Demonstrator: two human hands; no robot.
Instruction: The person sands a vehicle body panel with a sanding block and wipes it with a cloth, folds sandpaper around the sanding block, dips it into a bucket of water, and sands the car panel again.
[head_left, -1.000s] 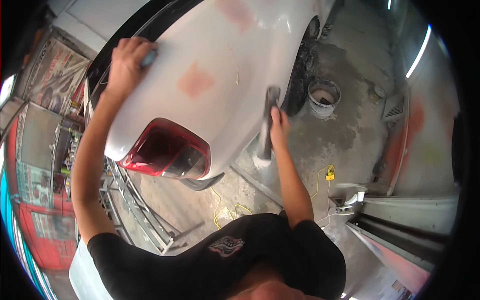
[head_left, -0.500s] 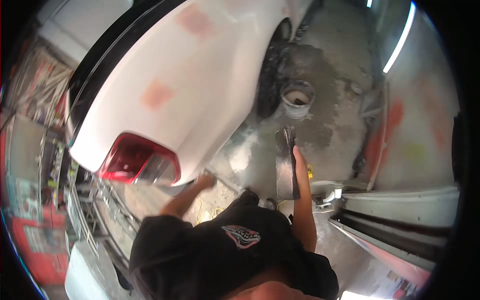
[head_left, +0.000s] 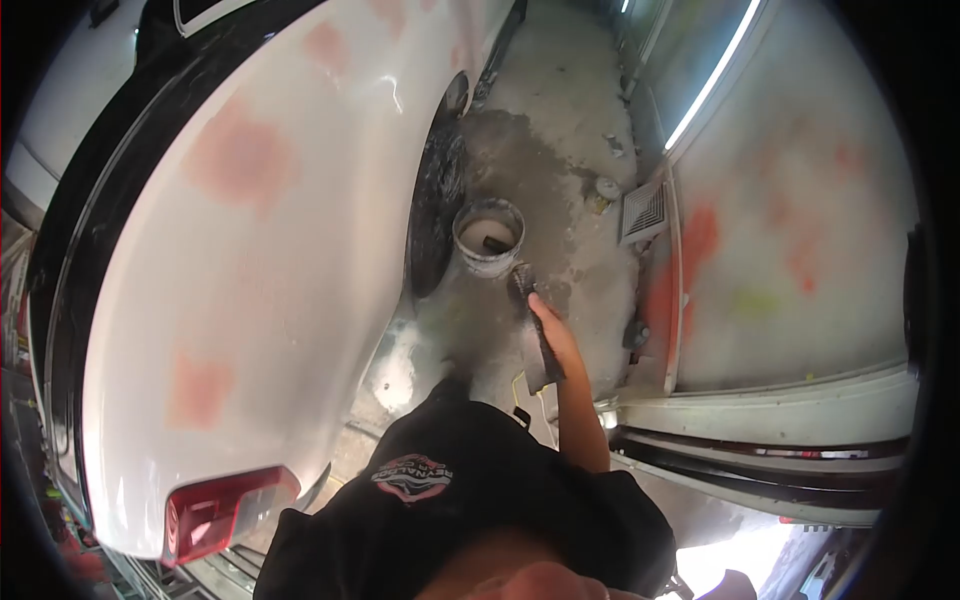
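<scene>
My right hand is wrapped round a long dark flat tool, held upright just in front of a bucket. The bucket stands on the floor beside the car's wheel and holds cloudy liquid with a dark object in it. My left hand is out of view. To the left is a white car body with faded reddish patches and a red tail light.
A wall with red and green smears rises on the right, with a vent grille near its base. A small can is on the floor. A long rail lies at the lower right.
The view has moved along the car towards the bucket. My left hand has come off the car and left the view. The dark tool in my right hand is now near the bucket.
</scene>
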